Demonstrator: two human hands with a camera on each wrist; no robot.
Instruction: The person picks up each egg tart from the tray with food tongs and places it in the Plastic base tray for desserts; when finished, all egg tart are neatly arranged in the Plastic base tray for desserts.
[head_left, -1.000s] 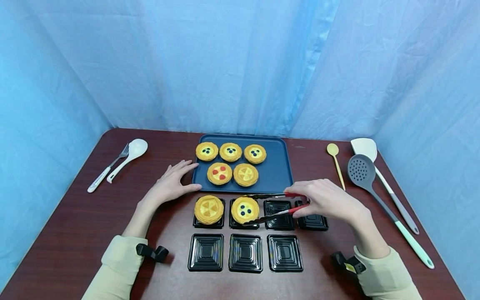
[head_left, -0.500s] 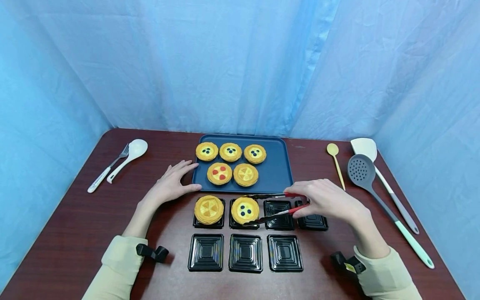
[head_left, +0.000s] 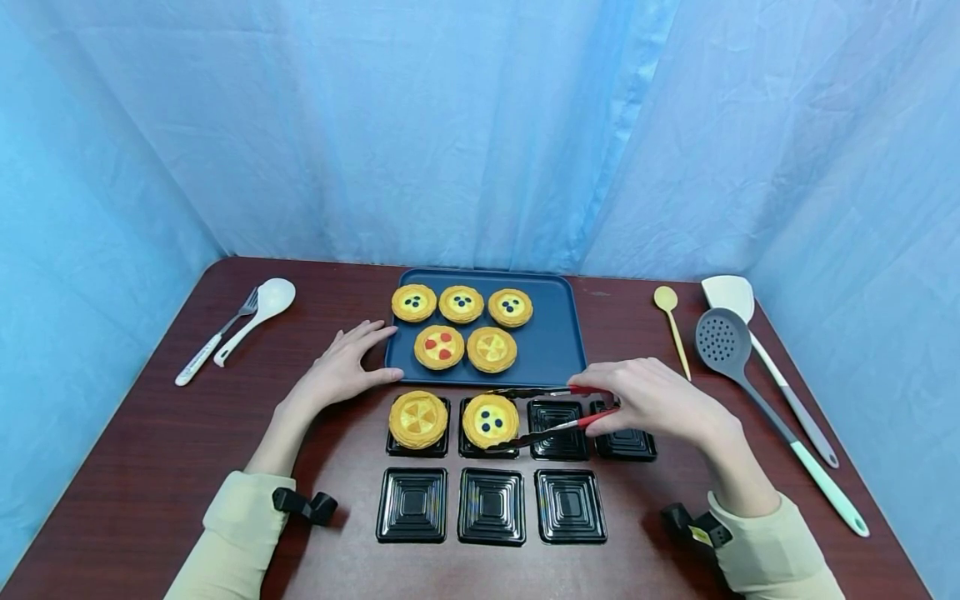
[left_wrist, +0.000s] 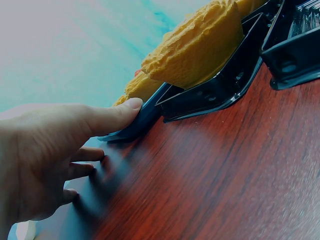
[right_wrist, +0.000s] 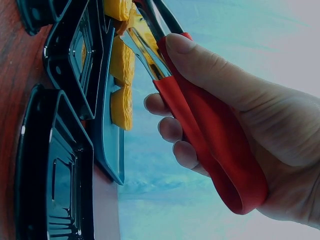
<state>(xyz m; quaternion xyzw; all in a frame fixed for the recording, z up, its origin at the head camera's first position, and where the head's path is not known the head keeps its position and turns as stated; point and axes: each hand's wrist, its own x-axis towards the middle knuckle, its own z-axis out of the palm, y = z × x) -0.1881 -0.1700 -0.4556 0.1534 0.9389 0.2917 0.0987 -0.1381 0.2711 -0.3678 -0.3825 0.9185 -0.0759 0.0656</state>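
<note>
My right hand holds red-handled tongs, thumb on one arm and fingers round the other. In the head view the tongs' dark tips lie on either side of a blueberry-topped tart, which sits in a black square tray; whether they touch it I cannot tell. A plain-topped tart sits in the black tray to its left. My left hand, fingers spread, has its thumb at the near left corner of the blue baking tray. That tray bears several tarts, one of them topped with red pieces.
Two bare black trays stand under and beside the tongs, with three more in the front row. A fork and white spoon lie left. To the right lie a yellow spoon, grey skimmer and white spatula.
</note>
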